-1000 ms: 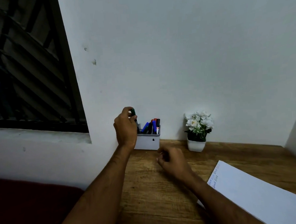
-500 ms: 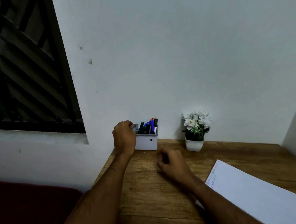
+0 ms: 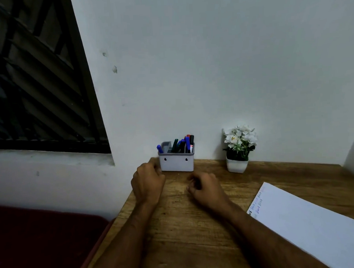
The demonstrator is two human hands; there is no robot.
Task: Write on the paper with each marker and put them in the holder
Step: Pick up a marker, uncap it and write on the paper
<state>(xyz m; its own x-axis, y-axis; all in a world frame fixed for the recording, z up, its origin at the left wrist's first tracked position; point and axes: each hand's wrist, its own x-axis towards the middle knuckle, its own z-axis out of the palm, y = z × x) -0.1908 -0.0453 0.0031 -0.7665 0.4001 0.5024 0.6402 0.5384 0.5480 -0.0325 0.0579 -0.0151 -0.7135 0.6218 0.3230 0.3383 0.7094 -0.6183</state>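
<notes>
We seem to be at the end: the markers stand in the holder and both our hands are empty.

In the gray holder [image 3: 176, 161] at the wall we count several markers: a blue marker [image 3: 159, 149] at its left corner, a green marker [image 3: 174, 145], another blue one, a red one and a black one at its right side. On the wooden desk [image 3: 197, 225] we see no marker lying loose. The paper [image 3: 306, 223] lies at our right, well apart from the holder, with some short colored words near its top edge. Our left hand [image 3: 148, 183] rests just beside the holder, fingers loosely curled and holding nothing; our right hand [image 3: 205, 186] rests near it, also loosely curled and empty. We judge that nothing is left to do, though part of the sheet runs out of view.
</notes>
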